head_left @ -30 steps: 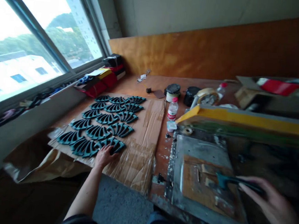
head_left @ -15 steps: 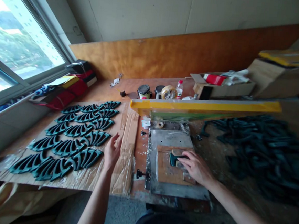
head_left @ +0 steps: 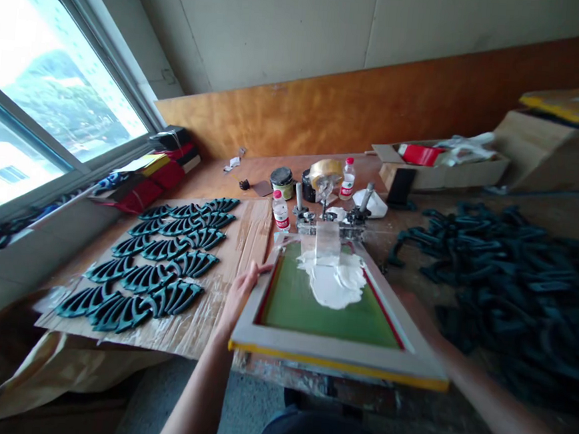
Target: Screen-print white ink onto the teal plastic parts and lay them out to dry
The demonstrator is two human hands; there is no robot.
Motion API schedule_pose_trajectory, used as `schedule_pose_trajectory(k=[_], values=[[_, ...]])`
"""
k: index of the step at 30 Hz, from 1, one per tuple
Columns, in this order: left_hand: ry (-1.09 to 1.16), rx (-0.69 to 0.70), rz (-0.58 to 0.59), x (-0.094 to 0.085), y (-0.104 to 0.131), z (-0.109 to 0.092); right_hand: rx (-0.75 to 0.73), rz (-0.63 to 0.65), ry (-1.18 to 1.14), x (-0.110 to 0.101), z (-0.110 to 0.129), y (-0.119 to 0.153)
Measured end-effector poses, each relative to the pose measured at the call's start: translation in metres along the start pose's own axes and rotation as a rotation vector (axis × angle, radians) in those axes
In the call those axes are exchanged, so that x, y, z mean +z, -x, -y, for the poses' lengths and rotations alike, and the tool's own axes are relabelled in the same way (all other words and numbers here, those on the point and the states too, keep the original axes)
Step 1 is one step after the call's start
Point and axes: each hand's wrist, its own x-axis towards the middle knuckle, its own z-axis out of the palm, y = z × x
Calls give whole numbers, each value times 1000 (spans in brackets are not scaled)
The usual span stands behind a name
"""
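Observation:
A screen printing frame [head_left: 423,363] with green mesh lies lowered in front of me, slightly tilted. White ink [head_left: 337,287] is spread on its upper middle, below a pale squeegee [head_left: 327,241]. My left hand [head_left: 241,292] is at the frame's left side, its fingers closed round that edge. My right hand [head_left: 415,314] is a blur by the frame's right side and partly behind it, so its fingers do not show. Beneath the frame, the metal plate and the dark green part are hidden.
Rows of dark green curved parts [head_left: 159,247] lie on cardboard [head_left: 237,240] at left. A heap of similar parts [head_left: 494,287] is at right. Behind the frame stand metal clamps [head_left: 354,215], bottles [head_left: 280,213], a can [head_left: 282,182] and an open box [head_left: 453,173].
The frame has swung down over the plate, showing its mesh and ink. My left hand has moved right onto its edge. My right hand has left the green part and moved right.

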Motion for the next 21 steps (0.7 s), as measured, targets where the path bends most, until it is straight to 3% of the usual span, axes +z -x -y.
schedule_pose_trajectory(k=[3,5,8,11,14,18,21], values=[[-24,-121,47,-1,14,59,37,-111,-12,-15,-7,-37],[-73,-133,28,4,13,93,-54,-127,23,-11,10,-65],[-241,-102,1,9,5,121,-183,5,170,6,47,-97],[-379,-86,14,7,1,127,-228,217,222,22,70,-103],[-441,-93,32,4,2,125,-327,292,180,26,70,-78],[-431,-99,39,4,4,124,-583,341,104,14,60,-36],[-407,-102,38,5,4,125,-649,471,48,5,57,-32]])
